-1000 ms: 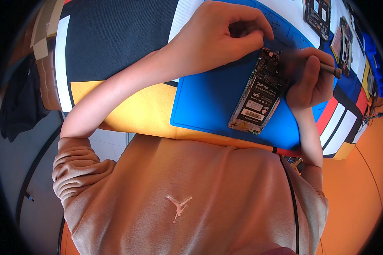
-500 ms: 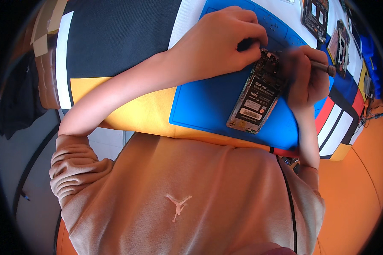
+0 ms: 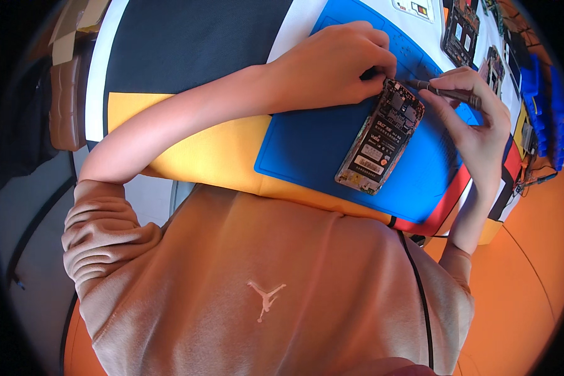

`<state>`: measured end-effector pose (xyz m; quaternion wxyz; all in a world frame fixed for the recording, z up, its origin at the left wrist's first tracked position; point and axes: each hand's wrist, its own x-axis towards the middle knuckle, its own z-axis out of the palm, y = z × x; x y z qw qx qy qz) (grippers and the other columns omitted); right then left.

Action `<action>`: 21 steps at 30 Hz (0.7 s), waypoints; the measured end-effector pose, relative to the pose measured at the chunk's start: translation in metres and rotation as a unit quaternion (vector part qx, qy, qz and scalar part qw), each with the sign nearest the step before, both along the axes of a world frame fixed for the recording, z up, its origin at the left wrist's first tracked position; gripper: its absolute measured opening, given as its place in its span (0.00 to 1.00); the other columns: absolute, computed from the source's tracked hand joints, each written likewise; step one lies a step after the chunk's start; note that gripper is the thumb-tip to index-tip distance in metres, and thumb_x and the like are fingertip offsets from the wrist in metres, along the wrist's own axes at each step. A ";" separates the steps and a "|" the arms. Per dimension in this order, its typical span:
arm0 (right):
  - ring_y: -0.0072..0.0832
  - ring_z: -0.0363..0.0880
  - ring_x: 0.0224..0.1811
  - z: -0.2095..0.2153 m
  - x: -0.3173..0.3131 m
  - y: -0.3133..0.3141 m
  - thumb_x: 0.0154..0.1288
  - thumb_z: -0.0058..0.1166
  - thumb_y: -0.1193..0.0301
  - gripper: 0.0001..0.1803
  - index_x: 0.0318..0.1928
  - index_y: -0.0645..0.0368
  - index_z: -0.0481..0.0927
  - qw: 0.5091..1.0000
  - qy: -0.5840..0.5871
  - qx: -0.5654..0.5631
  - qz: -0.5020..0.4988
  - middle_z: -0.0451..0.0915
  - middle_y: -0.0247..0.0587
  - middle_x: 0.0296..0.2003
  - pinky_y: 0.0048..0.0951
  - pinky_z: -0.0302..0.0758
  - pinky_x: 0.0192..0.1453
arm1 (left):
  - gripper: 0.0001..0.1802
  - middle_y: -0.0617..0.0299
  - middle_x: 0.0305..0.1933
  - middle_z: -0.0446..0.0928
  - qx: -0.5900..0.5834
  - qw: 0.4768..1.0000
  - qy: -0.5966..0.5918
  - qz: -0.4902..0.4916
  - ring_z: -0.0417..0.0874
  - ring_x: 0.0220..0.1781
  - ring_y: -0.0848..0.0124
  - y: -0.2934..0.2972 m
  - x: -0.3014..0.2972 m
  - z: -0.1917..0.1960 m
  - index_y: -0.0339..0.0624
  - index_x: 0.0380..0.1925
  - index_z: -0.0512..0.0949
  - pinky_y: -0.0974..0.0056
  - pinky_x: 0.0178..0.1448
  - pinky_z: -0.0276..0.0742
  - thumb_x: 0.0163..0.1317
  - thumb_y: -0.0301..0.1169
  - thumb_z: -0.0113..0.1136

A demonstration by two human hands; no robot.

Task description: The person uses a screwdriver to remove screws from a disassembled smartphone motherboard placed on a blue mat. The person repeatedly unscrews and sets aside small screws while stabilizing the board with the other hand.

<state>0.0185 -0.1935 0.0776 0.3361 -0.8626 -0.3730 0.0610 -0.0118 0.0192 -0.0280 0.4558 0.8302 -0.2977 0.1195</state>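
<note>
An opened smartphone (image 3: 382, 143) lies slanted on a blue work mat (image 3: 307, 150), its black battery and circuit board exposed. My left hand (image 3: 344, 62) reaches in from the left with fingers curled and pinches the phone's top left edge; its fingertips are partly hidden. In my right hand (image 3: 476, 116), a slim screwdriver (image 3: 448, 93) is held between thumb and fingers. Its dark tip points left, just beyond the phone's top right corner, apart from the battery.
Another stripped phone (image 3: 461, 34) lies at the far right, with a further phone part (image 3: 495, 69) beside it. Blue bins (image 3: 542, 106) stand on the right edge. A cardboard box (image 3: 75, 31) is at the far left. Yellow, black and white cloth (image 3: 207, 153) covers the table.
My right hand has drawn back to the right with the screwdriver, uncovering the phone's upper board. My left hand stays at the phone's top left edge. The whole view has shifted slightly.
</note>
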 end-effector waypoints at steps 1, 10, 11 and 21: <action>0.18 0.81 0.30 0.007 0.002 0.000 0.55 0.68 0.81 0.08 0.34 0.63 0.81 1.000 0.000 -0.026 0.004 0.83 0.33 0.30 0.18 0.74 0.35 | 0.06 0.58 0.33 0.77 0.003 1.000 -0.004 -0.001 0.78 0.44 0.61 0.000 0.000 0.000 0.41 0.30 0.83 0.57 0.51 0.74 0.61 0.30 0.59; 0.38 0.83 0.33 0.030 0.017 0.017 0.65 0.61 0.69 0.08 0.39 0.59 0.79 0.967 -0.094 -0.201 0.124 0.79 0.40 0.34 0.32 0.76 0.35 | 0.06 0.59 0.38 0.75 0.037 0.999 0.020 -0.013 0.76 0.48 0.61 0.004 -0.002 0.004 0.43 0.38 0.82 0.58 0.52 0.73 0.64 0.30 0.59; 0.36 0.84 0.35 0.032 0.016 0.018 0.64 0.62 0.72 0.08 0.41 0.60 0.79 0.963 -0.091 -0.217 0.134 0.79 0.40 0.36 0.32 0.76 0.36 | 0.06 0.59 0.38 0.75 0.040 0.999 0.018 -0.014 0.76 0.47 0.62 0.004 -0.002 0.004 0.43 0.38 0.82 0.59 0.52 0.73 0.64 0.30 0.59; 0.43 0.81 0.36 0.040 0.017 0.025 0.62 0.60 0.75 0.09 0.42 0.60 0.76 0.916 -0.153 -0.343 0.140 0.74 0.40 0.41 0.38 0.75 0.36 | 0.06 0.60 0.38 0.75 0.060 0.998 0.021 -0.010 0.76 0.46 0.64 0.004 -0.003 0.005 0.44 0.39 0.82 0.60 0.51 0.73 0.65 0.30 0.58</action>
